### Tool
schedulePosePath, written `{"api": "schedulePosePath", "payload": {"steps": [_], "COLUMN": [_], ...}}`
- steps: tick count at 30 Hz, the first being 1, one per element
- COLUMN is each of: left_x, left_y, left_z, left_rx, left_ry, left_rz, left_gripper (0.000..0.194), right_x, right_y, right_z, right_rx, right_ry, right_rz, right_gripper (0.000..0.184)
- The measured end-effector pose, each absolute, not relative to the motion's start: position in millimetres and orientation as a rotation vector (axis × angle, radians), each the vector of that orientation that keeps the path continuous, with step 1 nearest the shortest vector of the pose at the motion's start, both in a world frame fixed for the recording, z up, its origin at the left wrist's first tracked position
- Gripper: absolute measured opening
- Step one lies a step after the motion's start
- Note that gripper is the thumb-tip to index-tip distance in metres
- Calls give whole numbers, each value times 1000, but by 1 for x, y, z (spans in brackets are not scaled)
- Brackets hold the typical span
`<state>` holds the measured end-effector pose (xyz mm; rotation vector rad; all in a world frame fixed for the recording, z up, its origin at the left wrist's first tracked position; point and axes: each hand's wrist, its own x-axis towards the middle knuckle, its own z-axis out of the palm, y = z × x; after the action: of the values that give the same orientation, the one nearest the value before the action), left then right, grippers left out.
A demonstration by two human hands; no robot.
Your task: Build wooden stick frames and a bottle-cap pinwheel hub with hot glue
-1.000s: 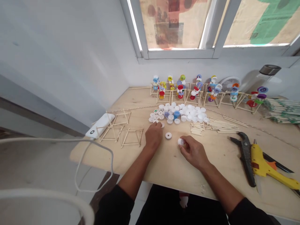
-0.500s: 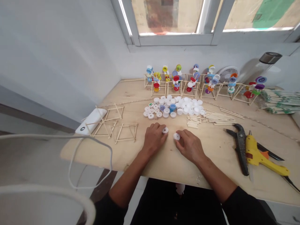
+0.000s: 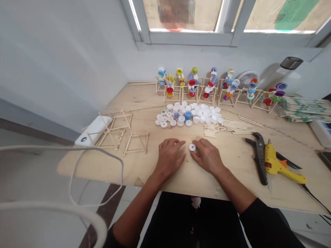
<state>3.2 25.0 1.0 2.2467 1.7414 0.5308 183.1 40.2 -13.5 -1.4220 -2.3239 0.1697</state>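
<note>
My right hand (image 3: 207,156) pinches a white bottle cap (image 3: 192,147) with a small dark hole in its middle, just above the wooden table. Whether a second cap is stacked beneath it, I cannot tell. Just left of the cap, my left hand (image 3: 170,155) holds nothing, its thumb and forefinger apart. Beyond both hands lies a pile of mostly white bottle caps (image 3: 204,112), with a blue cap (image 3: 188,115) among them. Short cut wooden sticks (image 3: 210,130) lie to the right of that pile.
Stick frames (image 3: 136,143) stand at the left beside a white power strip (image 3: 94,131). Colourful cap wheels on stick stands (image 3: 191,86) line the back. Pliers (image 3: 259,158) and a yellow glue gun (image 3: 280,167) lie at right. A white cable (image 3: 121,172) loops at front left.
The white cap in my left hand has left its fingers, which are now apart. A holed cap face now shows in my right hand. The view has shifted slightly.
</note>
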Motion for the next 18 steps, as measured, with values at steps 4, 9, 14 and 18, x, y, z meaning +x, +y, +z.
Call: {"api": "schedulePosePath", "payload": {"steps": [4,9,14,18], "left_x": [21,31,34,33], "left_y": [31,36,35,35], "left_z": [-9,-13,-17,-19], "left_rx": [2324,2329,2336,2368], "left_ry": [1690,1745,1716,1680], "left_rz": [574,534,623,681], "left_gripper": [34,24,18,16], "right_x": [188,187,181,179], "right_y": [42,45,48,53], "right_z": [-11,-10,-7,0], "right_rx": [-1404,-1477,-1581,-1684], "right_ry": [-2297,-2237,-2176,-2196], "right_rz": [317,362,414,505], "right_gripper": [24,15,7,7]}}
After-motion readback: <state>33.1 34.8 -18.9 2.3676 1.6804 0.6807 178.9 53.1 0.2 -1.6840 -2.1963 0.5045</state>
